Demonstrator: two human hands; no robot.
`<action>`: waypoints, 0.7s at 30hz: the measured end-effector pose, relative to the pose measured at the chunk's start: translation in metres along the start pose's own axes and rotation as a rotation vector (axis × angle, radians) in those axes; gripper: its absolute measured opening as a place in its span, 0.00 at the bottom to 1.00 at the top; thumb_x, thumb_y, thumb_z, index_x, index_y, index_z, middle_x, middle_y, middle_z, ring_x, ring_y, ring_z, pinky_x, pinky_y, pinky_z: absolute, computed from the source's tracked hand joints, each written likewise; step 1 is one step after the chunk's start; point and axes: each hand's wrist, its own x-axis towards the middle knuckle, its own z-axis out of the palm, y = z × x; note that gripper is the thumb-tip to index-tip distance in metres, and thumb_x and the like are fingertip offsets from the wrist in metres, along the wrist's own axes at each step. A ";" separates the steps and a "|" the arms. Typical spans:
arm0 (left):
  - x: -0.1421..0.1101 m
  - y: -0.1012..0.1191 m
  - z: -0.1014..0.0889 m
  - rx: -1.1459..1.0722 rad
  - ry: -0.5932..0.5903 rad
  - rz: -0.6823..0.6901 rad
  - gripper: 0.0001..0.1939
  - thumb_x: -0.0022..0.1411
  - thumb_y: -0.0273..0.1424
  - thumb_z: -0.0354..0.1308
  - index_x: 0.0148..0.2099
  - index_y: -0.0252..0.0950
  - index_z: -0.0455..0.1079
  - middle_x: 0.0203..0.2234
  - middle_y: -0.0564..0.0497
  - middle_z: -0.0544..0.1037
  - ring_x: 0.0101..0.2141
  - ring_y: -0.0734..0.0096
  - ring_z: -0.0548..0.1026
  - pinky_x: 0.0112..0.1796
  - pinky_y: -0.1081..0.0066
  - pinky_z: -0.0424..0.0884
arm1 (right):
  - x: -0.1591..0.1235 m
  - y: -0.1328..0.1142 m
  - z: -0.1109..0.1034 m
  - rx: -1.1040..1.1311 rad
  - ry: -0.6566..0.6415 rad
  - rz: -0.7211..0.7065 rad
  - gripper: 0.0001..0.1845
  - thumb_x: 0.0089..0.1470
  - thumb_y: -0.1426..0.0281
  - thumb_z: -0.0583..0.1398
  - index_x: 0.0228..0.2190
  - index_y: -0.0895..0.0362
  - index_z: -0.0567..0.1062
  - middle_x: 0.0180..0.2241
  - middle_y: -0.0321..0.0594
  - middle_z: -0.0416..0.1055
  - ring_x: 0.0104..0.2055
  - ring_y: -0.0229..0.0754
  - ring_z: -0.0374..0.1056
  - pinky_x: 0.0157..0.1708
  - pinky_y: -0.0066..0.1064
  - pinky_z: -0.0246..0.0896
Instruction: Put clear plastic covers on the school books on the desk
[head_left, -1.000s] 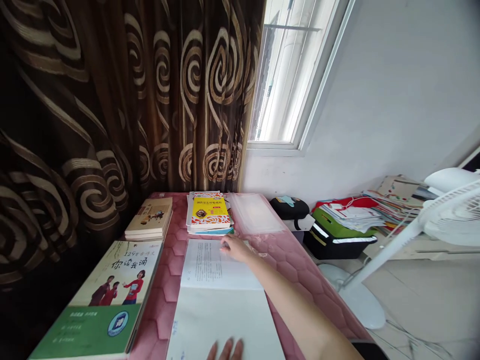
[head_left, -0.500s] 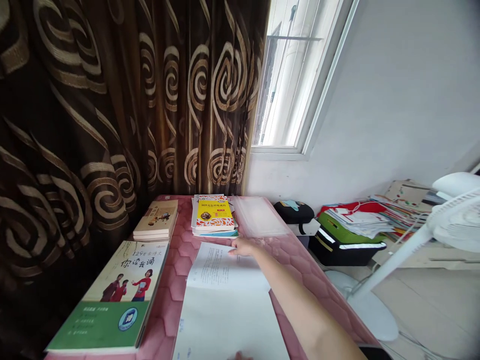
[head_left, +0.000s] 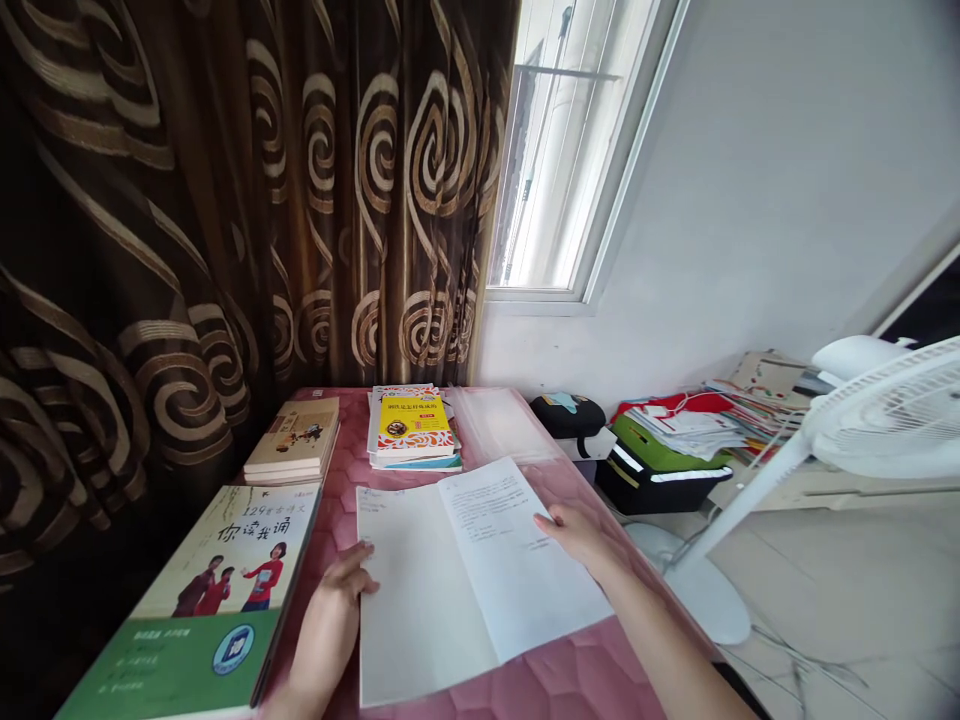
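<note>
An open paperback booklet [head_left: 427,600] lies at the near middle of the pink-covered table, its spine tilted. Print covers the upper part of its right page; the left page is mostly blank, with faint writing at the top. My left hand [head_left: 334,610] grips the booklet's left edge, thumb and fingers closed on it. On the opposite side, my right hand [head_left: 576,535] pinches the right page's edge. Just left of my left hand lies a large green-and-cream book [head_left: 202,600] on a stack.
Smaller tan books [head_left: 296,440] are stacked at the back left, beside a pile topped by a yellow book [head_left: 415,422]. Clear plastic covers [head_left: 502,425] lie at the back right. A white fan [head_left: 772,470] stands right of the table [head_left: 562,680], near bags and papers.
The booklet has turned from lengthwise to side by side, its spine now running away from me. My left hand has come up to its left edge; my right hand has moved right and nearer.
</note>
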 end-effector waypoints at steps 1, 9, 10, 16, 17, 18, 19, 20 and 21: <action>0.003 -0.002 0.003 -0.008 0.012 -0.048 0.18 0.55 0.19 0.45 0.25 0.40 0.74 0.50 0.47 0.77 0.51 0.59 0.75 0.49 0.58 0.74 | -0.006 0.005 0.004 0.018 0.009 0.012 0.21 0.46 0.59 0.59 0.15 0.52 0.54 0.15 0.30 0.59 0.22 0.38 0.60 0.23 0.29 0.48; 0.004 -0.015 0.015 -0.091 -0.007 -0.247 0.20 0.54 0.17 0.46 0.28 0.41 0.77 0.45 0.49 0.79 0.46 0.63 0.78 0.50 0.60 0.73 | -0.017 0.021 0.016 0.151 0.022 0.050 0.20 0.45 0.52 0.55 0.15 0.52 0.58 0.16 0.32 0.62 0.23 0.40 0.62 0.23 0.29 0.52; 0.005 -0.014 0.015 -0.091 -0.005 -0.249 0.20 0.53 0.16 0.45 0.28 0.40 0.76 0.44 0.49 0.80 0.45 0.64 0.78 0.50 0.61 0.72 | -0.017 0.023 0.016 0.170 0.013 0.053 0.20 0.45 0.51 0.55 0.16 0.52 0.60 0.17 0.33 0.64 0.24 0.41 0.64 0.23 0.29 0.54; 0.012 -0.001 0.020 0.040 0.013 -0.231 0.13 0.57 0.21 0.48 0.33 0.38 0.72 0.35 0.47 0.77 0.39 0.63 0.76 0.45 0.61 0.72 | -0.020 0.023 0.010 0.485 -0.148 0.180 0.19 0.43 0.49 0.60 0.21 0.52 0.73 0.25 0.40 0.76 0.31 0.47 0.73 0.30 0.34 0.66; 0.011 0.001 0.023 0.077 0.024 -0.229 0.11 0.57 0.22 0.48 0.35 0.38 0.72 0.35 0.47 0.76 0.39 0.62 0.75 0.45 0.60 0.71 | -0.021 0.021 0.006 0.558 -0.183 0.214 0.19 0.42 0.49 0.62 0.23 0.52 0.74 0.26 0.41 0.77 0.32 0.48 0.74 0.31 0.35 0.68; 0.011 0.002 0.025 0.108 0.037 -0.227 0.11 0.57 0.23 0.49 0.36 0.37 0.71 0.36 0.46 0.76 0.39 0.61 0.75 0.45 0.59 0.71 | -0.023 0.018 0.002 0.618 -0.211 0.242 0.19 0.42 0.50 0.63 0.25 0.53 0.76 0.28 0.42 0.78 0.33 0.49 0.75 0.33 0.35 0.68; 0.010 0.002 0.027 0.129 0.050 -0.223 0.10 0.57 0.24 0.49 0.37 0.38 0.71 0.37 0.46 0.75 0.40 0.60 0.74 0.45 0.58 0.70 | -0.026 0.015 -0.002 0.666 -0.225 0.264 0.19 0.41 0.50 0.64 0.27 0.53 0.77 0.29 0.42 0.79 0.35 0.49 0.75 0.34 0.36 0.69; 0.008 0.002 0.028 0.138 0.059 -0.215 0.10 0.58 0.24 0.49 0.38 0.38 0.71 0.38 0.46 0.75 0.40 0.60 0.74 0.46 0.58 0.70 | -0.029 0.012 -0.006 0.704 -0.231 0.280 0.20 0.41 0.51 0.65 0.30 0.53 0.77 0.31 0.43 0.79 0.36 0.50 0.75 0.36 0.36 0.69; 0.007 0.002 0.029 0.137 0.064 -0.204 0.10 0.58 0.25 0.49 0.38 0.38 0.70 0.38 0.46 0.75 0.41 0.59 0.74 0.46 0.57 0.70 | -0.032 0.009 -0.010 0.733 -0.231 0.291 0.21 0.40 0.51 0.66 0.32 0.53 0.78 0.33 0.44 0.79 0.38 0.51 0.75 0.38 0.36 0.69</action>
